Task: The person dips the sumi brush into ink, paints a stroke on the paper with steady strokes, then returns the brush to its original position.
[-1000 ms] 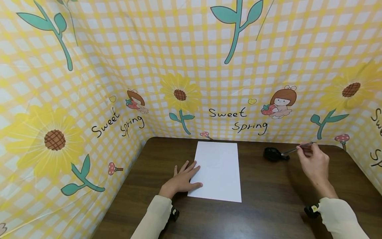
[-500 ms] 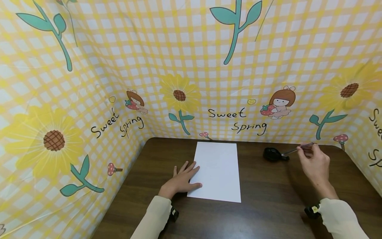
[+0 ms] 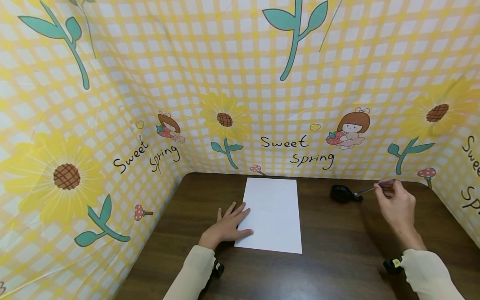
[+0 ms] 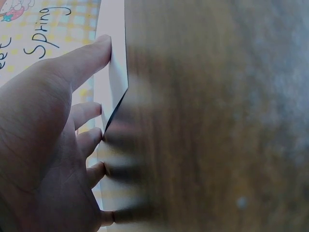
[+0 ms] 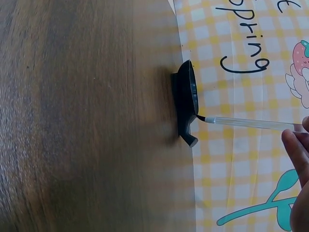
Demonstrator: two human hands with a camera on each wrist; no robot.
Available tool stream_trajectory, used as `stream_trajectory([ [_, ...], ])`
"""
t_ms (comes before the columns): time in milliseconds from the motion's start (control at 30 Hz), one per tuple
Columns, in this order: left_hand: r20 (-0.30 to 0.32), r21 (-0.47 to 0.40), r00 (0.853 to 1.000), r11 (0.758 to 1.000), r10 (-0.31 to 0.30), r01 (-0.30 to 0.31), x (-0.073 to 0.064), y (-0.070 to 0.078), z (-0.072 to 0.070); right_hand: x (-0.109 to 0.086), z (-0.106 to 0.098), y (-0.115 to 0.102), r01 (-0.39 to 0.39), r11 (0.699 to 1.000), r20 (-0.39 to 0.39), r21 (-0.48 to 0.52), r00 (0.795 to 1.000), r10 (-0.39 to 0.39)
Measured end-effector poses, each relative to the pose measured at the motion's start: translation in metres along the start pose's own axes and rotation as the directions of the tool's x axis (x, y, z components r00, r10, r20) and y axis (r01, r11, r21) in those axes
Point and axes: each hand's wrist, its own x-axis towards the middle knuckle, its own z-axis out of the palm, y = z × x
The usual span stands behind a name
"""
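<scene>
A sheet of white paper (image 3: 275, 216) lies on the brown table. My left hand (image 3: 226, 227) rests on its left edge with the fingers spread, the thumb and some fingertips on the sheet. Farther right stands a small black ink dish (image 3: 340, 193) with a short stub of a handle. Between thumb and fingers, my right hand (image 3: 399, 210) pinches a slim brush (image 5: 253, 123) with a clear handle. In the right wrist view its dark bristles (image 5: 201, 117) touch the dish's rim near the stub. The dish's inside is mostly hidden there.
Behind and left of the table (image 3: 326, 258) hangs a yellow checked cloth (image 3: 232, 54) with flowers and lettering. Both forearms wear pale sleeves and a black wrist camera (image 3: 393, 265).
The brush and right hand have shifted very slightly right relative to the ink dish. My left hand stays in place on the paper, and the head view has drifted a little.
</scene>
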Motion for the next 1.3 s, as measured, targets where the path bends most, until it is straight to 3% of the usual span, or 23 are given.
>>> stream_trajectory([
  [667, -0.003, -0.009, 1.000, 1.000, -0.003, 0.003, 0.000, 0.000, 0.001, 0.003, -0.012, -0.006, 0.008, 1.000, -0.041, 0.010, 0.999, -0.008],
  [1300, -0.006, -0.025, 1.000, 1.000, -0.003, 0.003, 0.000, -0.001, 0.001, 0.012, -0.016, -0.026, 0.079, 0.996, -0.028, 0.040, 0.997, -0.078],
])
